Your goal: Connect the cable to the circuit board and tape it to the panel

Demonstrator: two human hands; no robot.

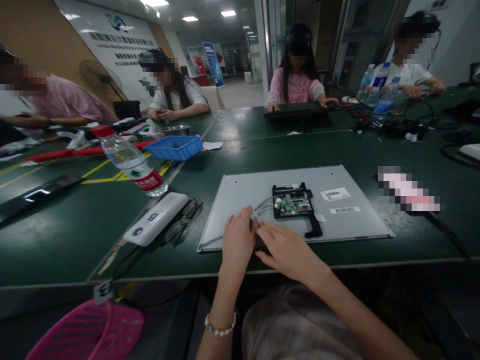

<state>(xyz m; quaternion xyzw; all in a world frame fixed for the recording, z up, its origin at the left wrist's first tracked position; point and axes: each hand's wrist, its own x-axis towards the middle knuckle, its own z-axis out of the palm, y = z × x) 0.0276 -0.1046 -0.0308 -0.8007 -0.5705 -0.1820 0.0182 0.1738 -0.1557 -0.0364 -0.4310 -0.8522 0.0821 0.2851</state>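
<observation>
A flat light-grey panel (247, 187) lies in front of me near the table edge. On it sits a green circuit board (292, 205) within a black plastic frame (314, 225), with thin grey cables (265, 202) running from its left side towards my fingers. My left hand (240, 235) is over the panel's front edge, fingers bent and pressed together. Close beside it, my right hand (288, 247) meets it with its fingertips. Both hands close around a small pale piece by the cables, mostly covered by the fingers, and I cannot tell what it is.
Left of the panel are glasses (182, 220), a white power bank (156, 220), a water bottle (131, 162) and a blue tray (176, 147). A blurred-out phone-like object (408, 190) with a cable lies right. A pink basket (123, 325) is below the table edge. Several people sit around.
</observation>
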